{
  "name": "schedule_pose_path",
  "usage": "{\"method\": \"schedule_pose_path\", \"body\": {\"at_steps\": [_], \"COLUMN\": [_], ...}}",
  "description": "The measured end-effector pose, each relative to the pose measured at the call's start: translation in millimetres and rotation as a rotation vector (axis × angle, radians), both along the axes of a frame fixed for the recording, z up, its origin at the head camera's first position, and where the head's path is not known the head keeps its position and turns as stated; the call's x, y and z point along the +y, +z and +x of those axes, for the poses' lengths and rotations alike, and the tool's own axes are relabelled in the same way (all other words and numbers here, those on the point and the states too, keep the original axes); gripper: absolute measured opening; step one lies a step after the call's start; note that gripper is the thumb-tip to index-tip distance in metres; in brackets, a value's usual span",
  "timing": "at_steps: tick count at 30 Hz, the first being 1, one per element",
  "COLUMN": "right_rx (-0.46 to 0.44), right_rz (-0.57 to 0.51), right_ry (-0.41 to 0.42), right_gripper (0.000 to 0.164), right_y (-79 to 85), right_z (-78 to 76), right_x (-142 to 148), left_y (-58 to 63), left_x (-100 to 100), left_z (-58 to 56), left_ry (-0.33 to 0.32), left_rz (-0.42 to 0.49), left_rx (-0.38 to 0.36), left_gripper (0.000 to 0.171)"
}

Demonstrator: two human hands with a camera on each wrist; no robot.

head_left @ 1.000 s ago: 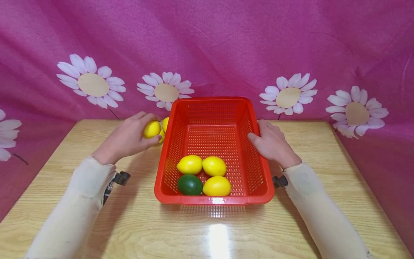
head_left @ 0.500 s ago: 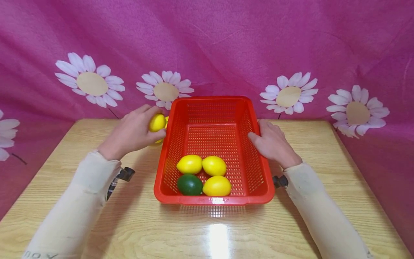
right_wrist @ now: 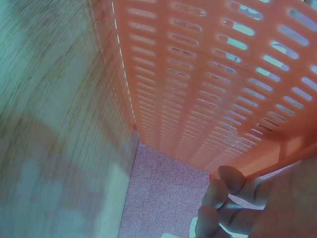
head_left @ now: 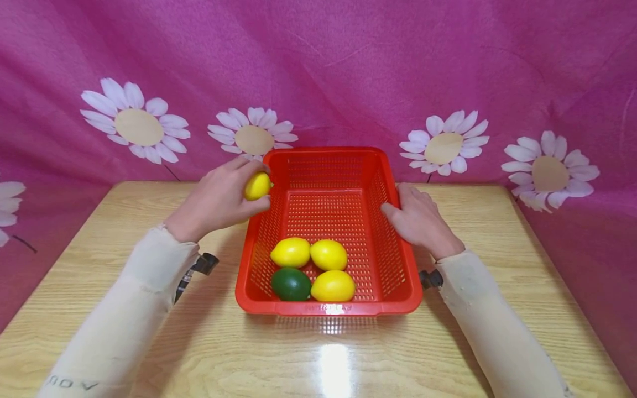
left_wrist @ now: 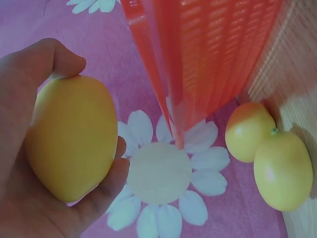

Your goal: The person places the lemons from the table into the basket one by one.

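My left hand (head_left: 216, 196) holds a yellow lemon (head_left: 257, 187) between thumb and fingers, at the left rim of a red plastic basket (head_left: 325, 218). In the left wrist view this lemon (left_wrist: 74, 136) is apart from the basket wall (left_wrist: 223, 54). My right hand (head_left: 420, 221) grips the basket's right rim, thumb over the inner side and fingers outside. Three lemons, one at the front (head_left: 333, 286) and two behind it, lie in the basket's near end. Beside them is a dark green, smooth oval fruit (head_left: 291, 284).
Two more yellow lemons (left_wrist: 283, 171) rest on the table outside the basket's left wall, mostly hidden in the head view. The wooden table (head_left: 199, 342) ends at a pink cloth (head_left: 343, 72) with printed daisies behind it.
My left hand has lifted the lemon and carried it right, from beside the other loose lemons to the basket's left rim. My right hand and the basket stay nearly in place.
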State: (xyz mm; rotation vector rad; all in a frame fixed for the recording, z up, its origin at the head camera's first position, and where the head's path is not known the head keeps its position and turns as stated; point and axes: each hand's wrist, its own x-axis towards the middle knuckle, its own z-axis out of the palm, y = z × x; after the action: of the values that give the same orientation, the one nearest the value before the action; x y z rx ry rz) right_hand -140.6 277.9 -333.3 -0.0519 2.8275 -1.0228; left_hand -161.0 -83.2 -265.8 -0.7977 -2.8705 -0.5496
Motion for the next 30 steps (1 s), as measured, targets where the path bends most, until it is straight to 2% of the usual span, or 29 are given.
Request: {"method": "schedule_pose_path", "body": {"at_steps": [16,23,30], "right_rx": [-0.008,-0.013,-0.013], "right_rz": [-0.009,-0.015,-0.019], "right_ry": [-0.003,-0.006,-0.010], "right_gripper": [0.049,0.050,0.050], "right_y": [0.2,-1.5,-1.2], "right_z": [1.2,0.7,0.6], "right_x": [-1.0,-1.0,-1.3], "left_y": [-3.1,-5.0,-7.3], "left_x": [20.1,29.7,36.5], "left_z": [-1.7,-1.3,-1.5], "left_ry": [-0.042,-0.057,-0.083], "left_rz": [0.010,-0.011,-0.030], "left_rx": [-0.013,-0.035,-0.026], "left_gripper": [0.046,0.047,0.046]}}
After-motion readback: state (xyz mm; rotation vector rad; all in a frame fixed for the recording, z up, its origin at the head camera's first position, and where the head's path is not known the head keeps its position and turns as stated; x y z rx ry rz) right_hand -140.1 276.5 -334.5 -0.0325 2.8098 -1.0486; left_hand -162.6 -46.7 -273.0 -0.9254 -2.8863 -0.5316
